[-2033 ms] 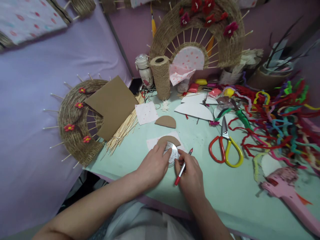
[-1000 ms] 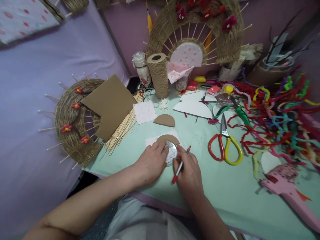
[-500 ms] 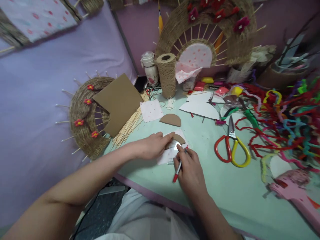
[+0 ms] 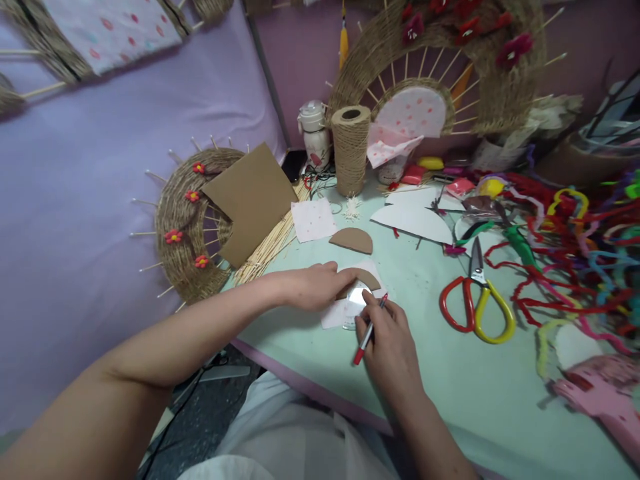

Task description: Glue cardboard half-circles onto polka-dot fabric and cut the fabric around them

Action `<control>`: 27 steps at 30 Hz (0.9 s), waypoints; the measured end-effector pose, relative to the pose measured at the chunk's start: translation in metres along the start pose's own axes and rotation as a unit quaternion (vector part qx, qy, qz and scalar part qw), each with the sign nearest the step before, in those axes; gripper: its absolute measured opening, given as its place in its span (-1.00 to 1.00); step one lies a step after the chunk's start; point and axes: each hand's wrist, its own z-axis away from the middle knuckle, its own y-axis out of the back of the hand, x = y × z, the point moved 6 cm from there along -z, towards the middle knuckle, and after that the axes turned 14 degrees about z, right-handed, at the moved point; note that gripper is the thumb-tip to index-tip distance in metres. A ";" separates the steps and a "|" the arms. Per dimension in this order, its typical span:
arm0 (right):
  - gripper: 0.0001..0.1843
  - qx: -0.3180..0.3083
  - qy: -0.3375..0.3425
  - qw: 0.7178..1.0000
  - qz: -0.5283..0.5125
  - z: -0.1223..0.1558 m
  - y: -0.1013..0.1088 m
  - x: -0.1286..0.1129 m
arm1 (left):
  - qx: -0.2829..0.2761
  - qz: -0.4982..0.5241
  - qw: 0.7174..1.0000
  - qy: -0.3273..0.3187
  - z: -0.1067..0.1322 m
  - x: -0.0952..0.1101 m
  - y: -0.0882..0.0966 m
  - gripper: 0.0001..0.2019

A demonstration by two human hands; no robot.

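Observation:
My left hand (image 4: 318,287) reaches in from the left with fingers stretched out, the fingertips pressing on a small brown cardboard half-circle (image 4: 369,278). That piece lies on a sheet of pale spotted paper (image 4: 332,316), and the hand covers part of both. A clear plastic protractor (image 4: 356,301) overlaps the cardboard's lower edge and catches the light. Closed around a red-and-silver marker pen (image 4: 367,335), my right hand (image 4: 394,337) also rests its fingers at the protractor's right side. The pen's red tip points up and away. Just beyond lies another cardboard half-circle (image 4: 351,241).
Scissors (image 4: 477,293) with red and yellow handles lie to the right, near tangled pipe cleaners (image 4: 545,280) and a pink glue gun (image 4: 600,407). Behind stand a twine spool (image 4: 351,150) and a bottle (image 4: 315,137). Thin sticks (image 4: 273,247) and a cardboard sheet (image 4: 257,200) lie left.
The whole view has shifted slightly, so things sit further right. My right fingers have moved a little on the protractor; the pen stays in that hand. My left hand keeps pressing.

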 end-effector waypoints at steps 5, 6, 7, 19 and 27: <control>-0.90 0.005 0.005 1.000 0.014 0.000 0.001 0.000 | -0.056 -0.131 0.987 -0.072 0.006 0.016 -0.033 -0.56; -0.90 0.004 0.004 1.000 0.016 0.001 0.000 0.000 | -0.046 -0.155 0.984 -0.069 0.006 0.018 -0.039 -0.55; -0.89 0.002 0.003 1.000 0.016 0.002 -0.001 0.001 | -0.040 -0.178 0.982 -0.057 0.006 0.019 -0.046 -0.54; -0.90 0.020 0.004 1.000 0.001 0.001 -0.001 0.000 | 0.003 -0.256 0.966 0.020 0.005 0.016 -0.078 -0.43; -0.88 0.003 -0.010 1.000 -0.003 -0.001 0.000 0.001 | 0.069 -0.252 0.965 0.019 0.006 0.017 -0.082 -0.41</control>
